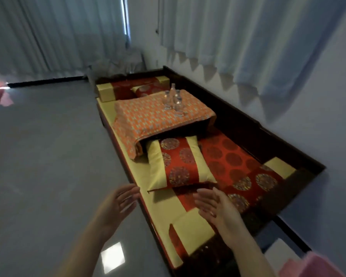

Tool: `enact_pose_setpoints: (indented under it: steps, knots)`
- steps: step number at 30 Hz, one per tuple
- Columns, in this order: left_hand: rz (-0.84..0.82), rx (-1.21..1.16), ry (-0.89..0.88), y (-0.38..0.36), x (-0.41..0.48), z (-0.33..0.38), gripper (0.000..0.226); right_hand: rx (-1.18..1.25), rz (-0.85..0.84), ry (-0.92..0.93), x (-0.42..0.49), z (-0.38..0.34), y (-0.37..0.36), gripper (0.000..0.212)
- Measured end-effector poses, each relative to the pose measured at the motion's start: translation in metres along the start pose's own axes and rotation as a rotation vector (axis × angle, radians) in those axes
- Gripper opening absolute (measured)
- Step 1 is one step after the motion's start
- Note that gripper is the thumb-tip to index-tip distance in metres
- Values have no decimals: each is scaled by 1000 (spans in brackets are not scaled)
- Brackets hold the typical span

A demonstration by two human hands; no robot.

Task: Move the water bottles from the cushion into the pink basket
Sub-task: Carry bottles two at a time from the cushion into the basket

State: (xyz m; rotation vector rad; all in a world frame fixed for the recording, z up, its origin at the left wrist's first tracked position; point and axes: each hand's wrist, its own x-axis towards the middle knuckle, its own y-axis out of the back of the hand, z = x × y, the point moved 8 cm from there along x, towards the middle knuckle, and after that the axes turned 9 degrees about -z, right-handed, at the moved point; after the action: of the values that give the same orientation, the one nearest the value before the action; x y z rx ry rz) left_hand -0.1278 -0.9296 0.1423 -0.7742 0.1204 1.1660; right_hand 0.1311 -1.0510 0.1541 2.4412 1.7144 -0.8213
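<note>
None of the bottles (173, 99) has left the cushion (148, 116); both hands (118, 204) (214, 206) hang empty, fingers spread, far from them, pink basket (320, 264) nearby.

Red-and-gold pillow (180, 162) on dark wooden daybed (288, 136), pale curtains (248, 41) behind.

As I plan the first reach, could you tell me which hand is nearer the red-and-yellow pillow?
Right. The right hand hovers just below the pillow; the left hand is off its lower-left corner, farther away.
</note>
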Motion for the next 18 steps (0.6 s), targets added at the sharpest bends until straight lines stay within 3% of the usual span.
enact_pose_setpoints:
  steps: [5, 10, 18]
  knots:
    - [92, -7, -23, 105, 47, 99, 19, -22, -21, 12, 111, -26, -115, 43]
    - [116, 8, -38, 179, 103, 190, 17, 127, -46, -79, 194, -31, -214, 38]
    - [-12, 2, 18, 193, 237, 283, 15, 230, -14, -86, 317, -54, -280, 36]
